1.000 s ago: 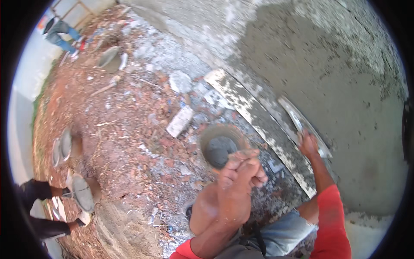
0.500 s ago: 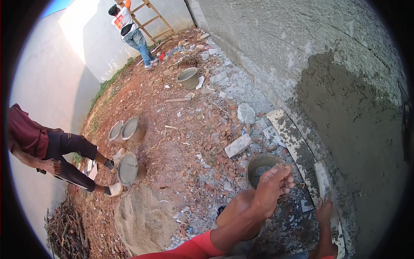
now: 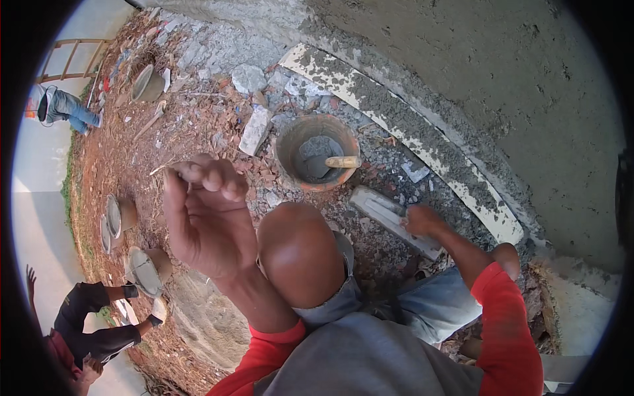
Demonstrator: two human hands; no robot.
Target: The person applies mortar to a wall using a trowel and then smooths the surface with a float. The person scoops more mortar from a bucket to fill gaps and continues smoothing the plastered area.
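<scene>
My left hand (image 3: pixel 212 214) is raised beside my bent knee, palm toward me. Its thumb and curled fingers pinch a thin, pale, straw-like piece (image 3: pixel 162 167). My right hand (image 3: pixel 424 222) grips a plastering float (image 3: pixel 389 215), a long flat grey tool, low over the rubble. Just beyond the float stands a bucket (image 3: pixel 285 153) with some grey mortar inside. A trowel leans in it, its wooden handle (image 3: pixel 343 162) over the rim. To the right, a long white board (image 3: pixel 492 221) spattered with mortar lies along the foot of the wall.
Wet grey plaster covers the wall (image 3: pixel 528 86) on the right. Concrete chunks (image 3: pixel 255 131) lie beyond the bucket. At left are several mortar-filled buckets (image 3: pixel 146 272), a sand pile (image 3: pixel 208 320) and a co-worker (image 3: pixel 99 323). Another person (image 3: pixel 63 109) stands near a wooden ladder (image 3: pixel 72 59).
My view has swung right and down, bringing my knees and the trowel into sight. The float has come away from the board toward the bucket. My left hand still pinches the straw-like piece.
</scene>
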